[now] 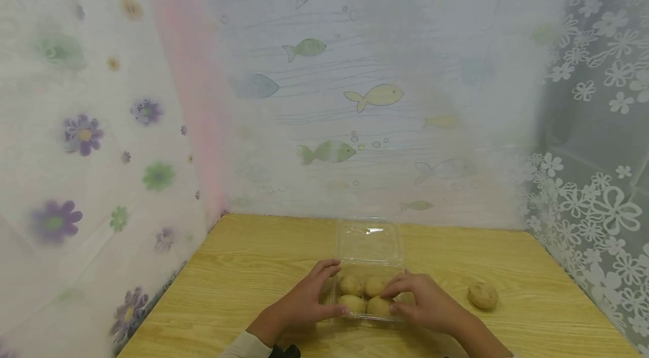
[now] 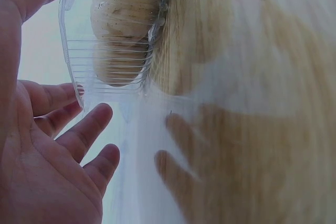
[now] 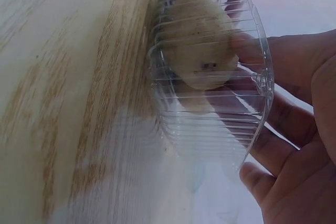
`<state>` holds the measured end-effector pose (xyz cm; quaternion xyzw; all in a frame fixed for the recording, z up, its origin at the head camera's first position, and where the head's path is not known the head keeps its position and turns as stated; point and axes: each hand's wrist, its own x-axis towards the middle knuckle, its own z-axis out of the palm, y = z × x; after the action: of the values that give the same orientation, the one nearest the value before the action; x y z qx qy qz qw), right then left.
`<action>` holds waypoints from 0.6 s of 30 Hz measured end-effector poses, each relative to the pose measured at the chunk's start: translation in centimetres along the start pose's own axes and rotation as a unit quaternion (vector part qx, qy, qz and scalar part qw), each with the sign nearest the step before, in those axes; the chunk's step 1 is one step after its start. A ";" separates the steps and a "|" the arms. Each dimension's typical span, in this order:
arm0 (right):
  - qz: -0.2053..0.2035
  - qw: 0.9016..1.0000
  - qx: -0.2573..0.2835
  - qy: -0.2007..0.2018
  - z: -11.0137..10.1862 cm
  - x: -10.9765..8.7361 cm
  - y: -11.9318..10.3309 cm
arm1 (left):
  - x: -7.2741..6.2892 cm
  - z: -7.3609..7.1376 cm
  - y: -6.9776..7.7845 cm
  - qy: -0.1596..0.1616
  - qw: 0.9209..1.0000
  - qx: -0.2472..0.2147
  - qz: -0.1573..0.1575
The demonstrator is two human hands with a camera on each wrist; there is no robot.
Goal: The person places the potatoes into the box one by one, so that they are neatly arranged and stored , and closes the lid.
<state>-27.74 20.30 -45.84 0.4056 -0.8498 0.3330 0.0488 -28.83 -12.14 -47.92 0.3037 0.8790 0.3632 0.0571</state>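
A clear plastic clamshell box (image 1: 367,317) sits on the table with its lid (image 1: 369,242) folded back, and several potatoes (image 1: 350,286) lie inside. My left hand (image 1: 304,299) holds the left side of the box, thumb at the front edge and fingers near the back corner; in the left wrist view, some fingers stand free of the rim. My right hand (image 1: 428,299) reaches over the right rim and pinches the front right potato (image 1: 379,306) between thumb and fingers. Through the ribbed wall in the right wrist view, the thumb touches this potato (image 3: 197,45).
Another potato (image 1: 483,295) lies on the wooden table (image 1: 263,245), right of my right hand. Translucent curtains printed with fish (image 1: 329,151) and flowers (image 1: 83,135) hang behind the table and at its sides. A small black object (image 1: 286,352) shows beside my left sleeve.
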 end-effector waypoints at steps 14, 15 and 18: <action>0.004 1.000 -0.019 0.005 -0.6 -0.1 -0.4 | 0.0 0.0 -0.2 -0.005 1.000 -0.009 -0.007; 0.000 1.000 -0.024 0.010 -0.7 -0.2 -0.3 | 0.0 0.1 -0.2 -0.005 1.000 -0.009 -0.007; 0.000 0.999 -0.032 0.024 -1.0 -0.4 0.0 | 0.0 0.1 -0.4 -0.005 1.000 -0.009 -0.009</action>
<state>-27.71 21.16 -45.20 0.3960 -0.8586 0.3150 0.0821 -29.00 -12.24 -48.25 0.2972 0.8779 0.3694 0.0678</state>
